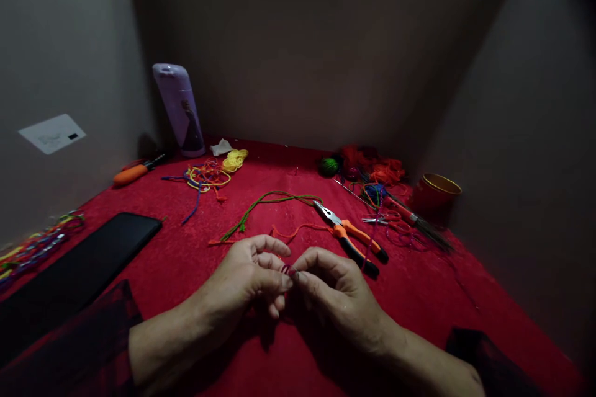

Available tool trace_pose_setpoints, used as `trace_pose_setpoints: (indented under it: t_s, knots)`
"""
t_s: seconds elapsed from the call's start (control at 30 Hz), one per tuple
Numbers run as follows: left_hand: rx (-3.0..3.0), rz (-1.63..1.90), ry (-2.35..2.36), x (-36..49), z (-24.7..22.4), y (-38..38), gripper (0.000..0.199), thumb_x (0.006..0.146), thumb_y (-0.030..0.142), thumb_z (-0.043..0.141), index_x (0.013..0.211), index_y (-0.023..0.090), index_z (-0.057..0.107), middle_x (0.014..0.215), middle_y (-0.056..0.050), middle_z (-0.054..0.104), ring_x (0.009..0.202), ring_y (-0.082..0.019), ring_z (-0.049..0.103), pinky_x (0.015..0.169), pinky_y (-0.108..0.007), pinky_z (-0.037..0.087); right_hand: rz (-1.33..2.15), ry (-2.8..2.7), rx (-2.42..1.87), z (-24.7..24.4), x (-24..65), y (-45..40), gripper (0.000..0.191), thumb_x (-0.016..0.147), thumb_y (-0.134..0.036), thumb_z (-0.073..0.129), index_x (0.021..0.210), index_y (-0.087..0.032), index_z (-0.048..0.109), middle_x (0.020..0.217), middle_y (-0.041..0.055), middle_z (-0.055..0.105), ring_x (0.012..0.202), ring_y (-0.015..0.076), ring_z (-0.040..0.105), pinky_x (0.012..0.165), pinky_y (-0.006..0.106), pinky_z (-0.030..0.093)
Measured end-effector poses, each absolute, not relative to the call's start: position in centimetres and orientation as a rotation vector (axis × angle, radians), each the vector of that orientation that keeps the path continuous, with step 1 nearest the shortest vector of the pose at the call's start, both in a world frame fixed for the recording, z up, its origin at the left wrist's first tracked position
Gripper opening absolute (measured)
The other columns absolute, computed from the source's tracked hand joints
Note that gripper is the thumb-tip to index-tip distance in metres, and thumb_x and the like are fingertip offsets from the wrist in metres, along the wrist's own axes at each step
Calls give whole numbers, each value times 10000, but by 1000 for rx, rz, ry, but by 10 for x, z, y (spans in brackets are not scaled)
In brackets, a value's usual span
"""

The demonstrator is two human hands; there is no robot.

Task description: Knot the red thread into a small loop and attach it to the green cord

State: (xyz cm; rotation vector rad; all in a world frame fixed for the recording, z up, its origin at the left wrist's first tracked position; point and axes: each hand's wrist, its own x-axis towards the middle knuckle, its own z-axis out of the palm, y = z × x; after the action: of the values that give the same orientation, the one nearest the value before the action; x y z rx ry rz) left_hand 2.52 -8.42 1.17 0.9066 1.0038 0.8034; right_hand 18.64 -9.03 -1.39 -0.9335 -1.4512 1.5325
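You have two hands at the near middle of the scene, above one red surface (186, 282). Your left hand (246, 270) pinches one small coil of dark red thread (287, 269) between thumb and fingers; your right hand (351, 291) closes its thumb and forefinger at the coil's right side, so the gap in both is narrow. The thread sits between your two sets of fingertips, and whether anything else is gripped there is too small to tell.

Just beyond your hands you have one green cord (267, 196) and, nearer, red cord (305, 227) whose pieces you cannot count for certain. One pair of pliers (358, 234) with two orange-and-black handles lies to the right, its tip touching the green cord's right end.

On the far right you see one green ball of thread (329, 166), one orange-red heap of yarn (387, 170), one pair of scissors (377, 220), one brush (431, 231) and one red cup (426, 198) with a gold rim.

On the far left stand one purple bottle (179, 115), one yellow bundle of thread (235, 160), one mixed tangle of cord (207, 175), one white scrap (220, 147) and one orange-handled tool (130, 175). Nearer on the left lies one black phone (97, 260), beside a group of coloured strands (37, 248) too tangled to count.
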Motion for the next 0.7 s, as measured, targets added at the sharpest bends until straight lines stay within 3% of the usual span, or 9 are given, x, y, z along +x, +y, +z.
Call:
trace_pose_setpoints:
  t_s: [0.23,0.4,0.7]
  knots:
    - [860,893,1015,26,9,-83,235,611,83,691,767,123,520,476,27,574,381,-91,536,398,-193,455,1595,-1370,-1050,-15,185,-95,215,767,-332,619,754,-164,485,542,-44,523,379,42,395,348,143,311]
    - [776,869,963,25,7,-82,230,597,95,725,758,112,562,481,11,593,386,-91,552,408,-184,451,1639,-1315,-983,-20,184,-95,206,773,-325,606,752,-163,480,578,-24,550,428,57,448,395,158,340]
    - [741,827,963,24,10,-82,185,575,45,688,732,91,602,522,-16,620,418,-97,571,436,-188,467,1573,-1330,-1023,-18,185,-93,205,760,-320,605,733,-172,466,519,-58,490,397,57,422,388,163,330]
